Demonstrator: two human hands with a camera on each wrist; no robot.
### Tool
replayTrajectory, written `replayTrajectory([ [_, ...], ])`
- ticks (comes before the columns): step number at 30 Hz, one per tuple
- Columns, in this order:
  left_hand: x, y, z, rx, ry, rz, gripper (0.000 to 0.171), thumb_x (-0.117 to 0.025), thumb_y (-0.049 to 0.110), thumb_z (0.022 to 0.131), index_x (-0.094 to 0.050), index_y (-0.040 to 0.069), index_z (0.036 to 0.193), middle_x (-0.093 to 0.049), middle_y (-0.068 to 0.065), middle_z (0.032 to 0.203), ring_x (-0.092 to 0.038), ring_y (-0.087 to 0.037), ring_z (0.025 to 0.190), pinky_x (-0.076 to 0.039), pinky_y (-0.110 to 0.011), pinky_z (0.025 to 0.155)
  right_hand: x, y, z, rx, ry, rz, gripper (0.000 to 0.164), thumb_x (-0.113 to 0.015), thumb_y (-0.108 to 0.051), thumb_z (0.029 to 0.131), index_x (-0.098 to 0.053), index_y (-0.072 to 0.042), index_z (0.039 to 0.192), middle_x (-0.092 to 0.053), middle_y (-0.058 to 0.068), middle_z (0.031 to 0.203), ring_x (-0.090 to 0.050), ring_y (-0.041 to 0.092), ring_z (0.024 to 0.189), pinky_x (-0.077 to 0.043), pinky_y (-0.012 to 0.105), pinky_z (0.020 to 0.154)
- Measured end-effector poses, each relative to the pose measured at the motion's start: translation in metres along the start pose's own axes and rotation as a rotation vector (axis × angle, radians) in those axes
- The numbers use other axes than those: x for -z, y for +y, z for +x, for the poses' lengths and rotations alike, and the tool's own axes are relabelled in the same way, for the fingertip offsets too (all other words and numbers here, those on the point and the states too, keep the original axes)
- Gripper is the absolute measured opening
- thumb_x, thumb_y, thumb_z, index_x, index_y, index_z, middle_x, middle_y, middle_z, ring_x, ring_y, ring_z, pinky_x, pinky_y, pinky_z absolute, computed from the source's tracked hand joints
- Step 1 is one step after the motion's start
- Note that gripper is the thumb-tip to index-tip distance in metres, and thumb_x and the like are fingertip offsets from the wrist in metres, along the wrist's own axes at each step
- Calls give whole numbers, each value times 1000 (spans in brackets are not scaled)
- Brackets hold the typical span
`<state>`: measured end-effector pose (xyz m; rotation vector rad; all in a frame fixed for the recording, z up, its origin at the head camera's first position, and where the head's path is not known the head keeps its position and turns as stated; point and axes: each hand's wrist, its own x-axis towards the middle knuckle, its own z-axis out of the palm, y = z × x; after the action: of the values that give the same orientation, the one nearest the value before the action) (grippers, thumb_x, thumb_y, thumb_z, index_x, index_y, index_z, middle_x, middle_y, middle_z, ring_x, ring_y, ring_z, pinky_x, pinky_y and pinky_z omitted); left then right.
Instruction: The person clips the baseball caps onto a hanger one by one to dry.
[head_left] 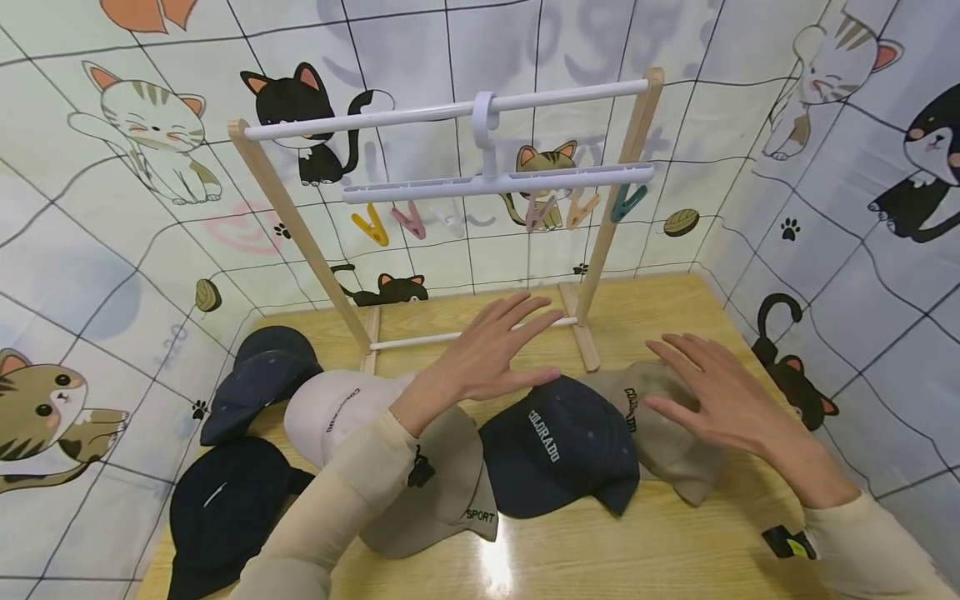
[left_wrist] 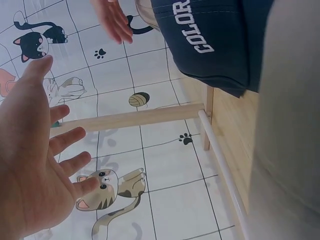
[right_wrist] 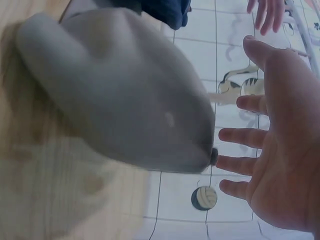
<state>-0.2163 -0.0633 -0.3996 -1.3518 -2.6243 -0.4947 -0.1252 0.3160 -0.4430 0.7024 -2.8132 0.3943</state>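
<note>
In the head view my left hand (head_left: pixel 491 350) is held up over the caps with its fingers straight, holding nothing. My right hand (head_left: pixel 712 392) hovers palm-down over the beige cap (head_left: pixel 675 442) at the right, its fingers also spread. Between them lies a navy cap (head_left: pixel 562 450) lettered COLORADO. An olive-grey cap (head_left: pixel 435 492), marked SPORT on its edge, rests beneath my left forearm, and a pale pink cap (head_left: pixel 322 408) sits just behind it. From the right wrist view, my right palm (right_wrist: pixel 287 160) appears beside the beige cap's crown (right_wrist: pixel 130 95).
Behind the caps stands a wooden rack (head_left: pixel 296 225) with a white top rod (head_left: pixel 375 119). On it hangs a white hanger (head_left: pixel 495 182) with several coloured clips, one a yellow clip (head_left: pixel 371 225). A black cap (head_left: pixel 225 508) and a dark navy cap (head_left: pixel 262 379) lie at the left.
</note>
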Motion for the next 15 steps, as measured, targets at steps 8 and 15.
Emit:
replayTrajectory([
  [8, 0, 4, 21, -1, -20, -32, 83, -66, 63, 109, -37, 28, 178, -37, -4, 184, -28, -34, 176, -26, -58, 141, 2, 15, -15, -72, -14, 2, 90, -84, -50, 99, -48, -10, 170, -51, 29, 168, -47, 57, 152, -37, 74, 120],
  [15, -3, 6, 42, -21, 29, -74, 80, -67, 59, 109, -39, 26, 177, -44, -6, 179, -37, -33, 171, -35, -59, 137, 4, 24, -30, -183, -75, 61, 93, -79, -49, 105, -35, -11, 177, -47, 31, 172, -48, 59, 152, -41, 79, 115],
])
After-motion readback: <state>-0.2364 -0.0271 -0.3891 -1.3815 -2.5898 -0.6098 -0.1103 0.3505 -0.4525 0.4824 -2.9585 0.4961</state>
